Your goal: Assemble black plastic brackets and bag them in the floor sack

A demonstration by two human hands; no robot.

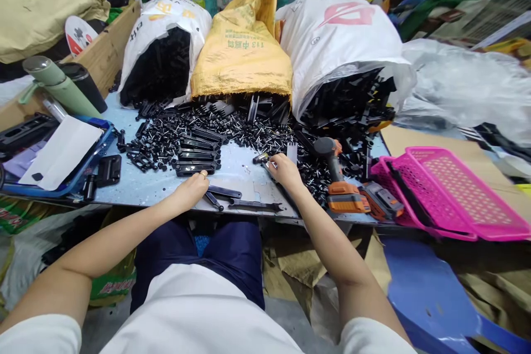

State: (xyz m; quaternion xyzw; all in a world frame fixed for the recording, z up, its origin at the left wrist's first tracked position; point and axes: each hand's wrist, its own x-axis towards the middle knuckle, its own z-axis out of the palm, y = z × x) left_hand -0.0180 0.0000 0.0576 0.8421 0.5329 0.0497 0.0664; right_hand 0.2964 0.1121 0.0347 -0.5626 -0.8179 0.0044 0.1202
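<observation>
My left hand (191,191) is closed at the front of a row of black plastic bars (198,155), its fingertips against the nearest one. Whether it grips that bar or something smaller is hidden. Just right of it lie a flat black bar (224,192), a short black rod (214,202) and a dark open-end wrench (255,206). My right hand (286,171) is pinched shut over the bench, right of the bars. A small brass-coloured cylinder (260,159) shows at its fingertips; what the fingers hold is not clear.
Loose screws and small black parts (244,127) spread before a yellow sack (244,50), between white sacks (166,38) (340,38) of black parts. At right are an orange-black cordless driver (347,196), a battery (381,199) and pink baskets (464,188). A blue tray (105,141) stands left.
</observation>
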